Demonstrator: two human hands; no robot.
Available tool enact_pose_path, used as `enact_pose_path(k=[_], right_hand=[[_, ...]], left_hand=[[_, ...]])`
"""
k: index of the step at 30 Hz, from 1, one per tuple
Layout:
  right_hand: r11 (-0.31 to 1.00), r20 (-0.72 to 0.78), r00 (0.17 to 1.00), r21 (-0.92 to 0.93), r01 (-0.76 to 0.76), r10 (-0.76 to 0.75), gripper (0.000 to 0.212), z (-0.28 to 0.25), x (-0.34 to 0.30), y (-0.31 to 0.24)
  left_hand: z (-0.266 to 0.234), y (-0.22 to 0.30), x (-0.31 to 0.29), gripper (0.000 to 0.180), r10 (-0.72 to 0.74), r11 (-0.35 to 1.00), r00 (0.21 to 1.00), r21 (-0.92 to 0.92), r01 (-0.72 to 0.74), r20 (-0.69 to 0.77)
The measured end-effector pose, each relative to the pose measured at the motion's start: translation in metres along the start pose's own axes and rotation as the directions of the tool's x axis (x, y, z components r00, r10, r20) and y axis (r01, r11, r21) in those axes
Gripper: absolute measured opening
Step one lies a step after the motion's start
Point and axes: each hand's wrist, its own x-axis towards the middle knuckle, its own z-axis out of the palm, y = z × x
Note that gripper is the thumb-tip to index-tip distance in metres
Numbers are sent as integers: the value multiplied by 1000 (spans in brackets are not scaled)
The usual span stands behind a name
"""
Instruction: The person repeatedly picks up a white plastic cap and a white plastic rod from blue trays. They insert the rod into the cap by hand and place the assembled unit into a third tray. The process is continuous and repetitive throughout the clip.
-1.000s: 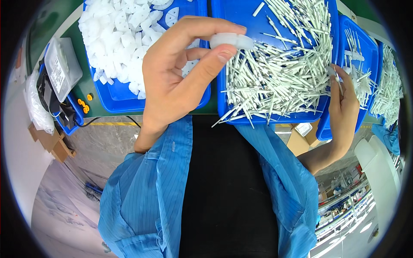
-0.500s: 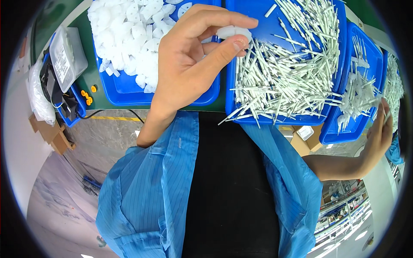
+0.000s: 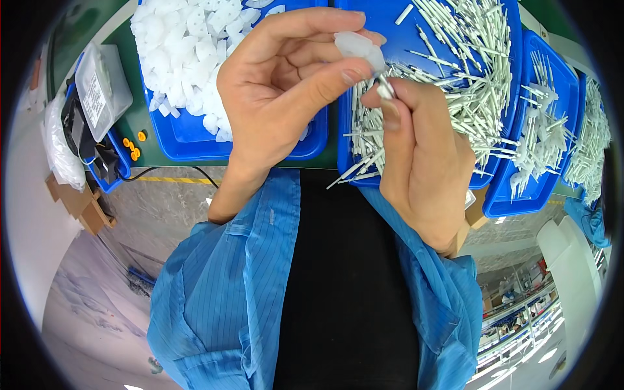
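Note:
Between the thumb and fingers of my left hand (image 3: 279, 84) is a translucent white plastic piece (image 3: 356, 47). My right hand (image 3: 422, 149) pinches a thin white stick with a dark tip (image 3: 385, 88), held right against the lower right edge of the plastic piece. How far the tip goes into the piece cannot be made out. Both hands are above the trays. Many similar white plastic pieces (image 3: 185, 58) lie heaped in the left blue tray (image 3: 195, 144). A thick pile of white sticks (image 3: 484, 91) fills much of the middle blue tray (image 3: 390, 39), partly hidden behind my right hand.
At the right, a smaller blue tray (image 3: 504, 207) holds sticks joined to white pieces (image 3: 543, 130), with another pile (image 3: 588, 143) beyond. Several small orange parts (image 3: 133, 153) lie on the green table. A clear plastic box (image 3: 110, 84) stands at the left, beside a plastic bag (image 3: 62, 143).
My right hand has come from the far right tray to my left hand and now pinches a stick against the plastic piece. My left hand has shifted slightly left, tilting the piece.

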Motion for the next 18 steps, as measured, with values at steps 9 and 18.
enact_pose_path(k=[9,18], right_hand=[[992,-45,994,82,-98,102,12,11,1,-3],[999,-98,995,35,-15,19,8,4,1,-5]], left_hand=[[7,5,-1,28,18,997,999,69,-15,-50],[4,2,-8,21,47,998,998,40,-45,-39]])
